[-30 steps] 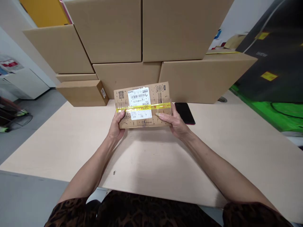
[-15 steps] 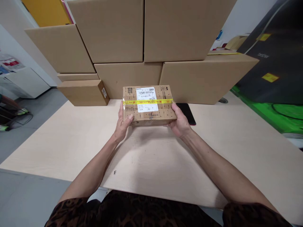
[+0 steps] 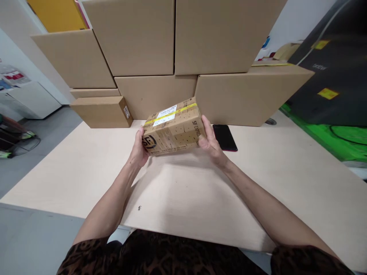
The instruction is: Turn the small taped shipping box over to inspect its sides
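Observation:
A small brown cardboard box (image 3: 174,133), with a white label and a yellow strip of tape across its top, is held above the table between my two hands. It is tilted, its right end higher, and the printed long side faces me. My left hand (image 3: 139,149) grips the lower left end, with some fingers hidden behind and under it. Against the right end presses my right hand (image 3: 211,143), its fingers along the edge. Just right of that hand a black phone (image 3: 225,137) lies flat on the table.
Large cardboard boxes (image 3: 143,42) are stacked along the back of the pale wooden table (image 3: 186,206). A smaller closed carton (image 3: 100,112) stands at the back left. A dark case (image 3: 329,76) and a green surface (image 3: 321,137) lie beyond the right edge.
The box has been tipped and turned in my hands: its right end has risen, and the long side now shows in place of the flat top view. Both hands shifted with it.

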Demonstrator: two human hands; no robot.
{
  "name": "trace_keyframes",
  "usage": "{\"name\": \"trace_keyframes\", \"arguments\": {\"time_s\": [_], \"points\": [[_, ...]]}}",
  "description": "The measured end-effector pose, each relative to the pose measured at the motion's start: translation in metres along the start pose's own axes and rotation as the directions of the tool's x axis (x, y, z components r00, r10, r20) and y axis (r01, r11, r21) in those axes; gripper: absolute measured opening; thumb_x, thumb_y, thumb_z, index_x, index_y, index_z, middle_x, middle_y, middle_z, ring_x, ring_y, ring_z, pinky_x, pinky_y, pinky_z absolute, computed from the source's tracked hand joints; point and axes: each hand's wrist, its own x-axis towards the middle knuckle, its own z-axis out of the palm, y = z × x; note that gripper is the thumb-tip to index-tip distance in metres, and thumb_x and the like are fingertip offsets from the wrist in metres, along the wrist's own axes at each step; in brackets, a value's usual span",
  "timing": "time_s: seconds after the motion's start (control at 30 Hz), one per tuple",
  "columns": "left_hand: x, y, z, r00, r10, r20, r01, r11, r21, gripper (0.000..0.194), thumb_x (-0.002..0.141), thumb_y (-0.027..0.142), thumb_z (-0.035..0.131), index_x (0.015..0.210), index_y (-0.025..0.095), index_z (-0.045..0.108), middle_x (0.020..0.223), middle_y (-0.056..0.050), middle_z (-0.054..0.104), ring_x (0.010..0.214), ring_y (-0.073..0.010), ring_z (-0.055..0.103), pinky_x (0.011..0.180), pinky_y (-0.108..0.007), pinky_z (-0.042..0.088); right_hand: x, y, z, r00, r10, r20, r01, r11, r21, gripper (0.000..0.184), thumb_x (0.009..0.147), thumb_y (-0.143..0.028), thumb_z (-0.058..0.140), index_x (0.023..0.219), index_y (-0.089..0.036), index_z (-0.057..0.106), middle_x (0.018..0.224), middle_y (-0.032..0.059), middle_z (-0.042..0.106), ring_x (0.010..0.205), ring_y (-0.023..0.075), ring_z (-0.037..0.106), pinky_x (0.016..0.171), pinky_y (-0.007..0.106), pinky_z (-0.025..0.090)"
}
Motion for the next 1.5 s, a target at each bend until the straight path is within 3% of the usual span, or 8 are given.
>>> {"name": "trace_keyframes", "arguments": {"time_s": [0.13, 0.43, 0.7, 0.87, 0.97, 1.1, 1.23, 1.5], "points": [[0.006, 0.015, -0.018, 0.995, -0.083, 0.049, 0.082, 0.996, 0.016, 0.065, 0.082, 0.08, 0.066, 0.12, 0.028, 0.075, 0.107, -0.007, 0.086, 0.111, -0.0402, 0.079, 0.087, -0.06, 0.068, 0.005, 0.003, -0.016, 0.991, -0.116, 0.072, 0.13, 0.962, -0.239, 0.128, 0.072, -0.083, 0.081, 0.174, -0.045, 0.014, 0.185, 0.009, 0.021, 0.169, 0.0489, 0.017, 0.132, 0.08, 0.013], [0.011, 0.012, -0.03, 0.915, -0.181, 0.36, 0.147, 0.982, 0.119, 0.082, 0.081, 0.095, 0.059, 0.115, 0.023, 0.082, 0.103, -0.016, 0.086, 0.105, -0.0454, 0.081, 0.077, -0.059, 0.069, 0.014, -0.014, -0.039, 0.957, -0.276, 0.093, 0.291, 0.912, -0.289, 0.135, 0.062, -0.073, 0.087, 0.173, -0.036, 0.021, 0.178, 0.0132, 0.031, 0.166, 0.0506, 0.023, 0.134, 0.076, 0.016], [0.01, 0.004, -0.029, 0.974, 0.058, 0.22, -0.069, 0.997, 0.042, 0.066, 0.082, 0.082, 0.075, 0.127, 0.034, 0.077, 0.124, -0.006, 0.084, 0.122, -0.0322, 0.078, 0.102, -0.046, 0.067, 0.009, -0.019, -0.04, 0.966, -0.253, 0.054, 0.259, 0.928, -0.267, 0.147, 0.056, -0.074, 0.092, 0.175, -0.039, 0.012, 0.172, 0.0124, 0.033, 0.159, 0.0506, 0.031, 0.133, 0.074, 0.022], [-0.003, 0.006, -0.015, 0.958, 0.192, 0.213, -0.191, 0.981, -0.023, 0.063, 0.084, 0.068, 0.083, 0.135, 0.033, 0.072, 0.136, -0.005, 0.079, 0.131, -0.032, 0.074, 0.11, -0.047, 0.064, 0.008, -0.024, -0.037, 0.992, -0.121, -0.043, 0.118, 0.99, -0.083, 0.144, 0.052, -0.079, 0.094, 0.173, -0.04, 0.025, 0.171, 0.0096, 0.036, 0.161, 0.0462, 0.032, 0.135, 0.069, 0.026], [-0.01, 0.007, -0.007, 0.944, 0.248, 0.219, -0.244, 0.969, -0.045, 0.077, 0.084, 0.085, 0.069, 0.138, 0.03, 0.07, 0.144, -0.008, 0.075, 0.143, -0.0362, 0.065, 0.114, -0.052, 0.06, 0.007, -0.028, -0.03, 0.994, 0.016, -0.104, -0.001, 0.989, 0.149, 0.136, 0.05, -0.08, 0.095, 0.167, -0.039, 0.039, 0.167, 0.0097, 0.045, 0.158, 0.0452, 0.041, 0.132, 0.07, 0.032], [-0.014, 0.002, -0.001, 0.915, 0.295, 0.275, -0.308, 0.951, 0.007, 0.103, 0.069, 0.104, 0.061, 0.137, 0.027, 0.068, 0.141, -0.013, 0.075, 0.153, -0.0417, 0.054, 0.118, -0.056, 0.056, 0.006, -0.034, -0.012, 0.963, 0.247, -0.103, -0.162, 0.846, 0.508, 0.098, 0.065, -0.071, 0.092, 0.149, -0.034, 0.059, 0.146, 0.0101, 0.069, 0.139, 0.0408, 0.064, 0.119, 0.066, 0.051], [-0.016, -0.006, 0.004, 0.91, 0.309, 0.275, -0.348, 0.932, 0.106, 0.098, 0.071, 0.072, 0.09, 0.148, 0.022, 0.057, 0.148, -0.017, 0.07, 0.153, -0.0418, 0.054, 0.123, -0.053, 0.05, 0.006, -0.035, 0.005, 0.895, 0.434, -0.098, -0.253, 0.678, 0.69, 0.075, 0.074, -0.075, 0.083, 0.132, -0.03, 0.067, 0.138, 0.0086, 0.077, 0.135, 0.0367, 0.07, 0.118, 0.061, 0.055], [-0.017, -0.002, 0.011, 0.967, 0.212, 0.14, -0.21, 0.977, -0.031, 0.083, 0.072, 0.058, 0.09, 0.139, 0.017, 0.063, 0.143, -0.018, 0.074, 0.138, -0.0449, 0.067, 0.112, -0.054, 0.06, 0.003, -0.031, 0.004, 0.912, 0.397, 0.098, -0.337, 0.591, 0.733, 0.08, 0.074, -0.052, 0.09, 0.145, -0.037, 0.058, 0.148, 0.0046, 0.073, 0.135, 0.0354, 0.071, 0.112, 0.06, 0.06]]}}
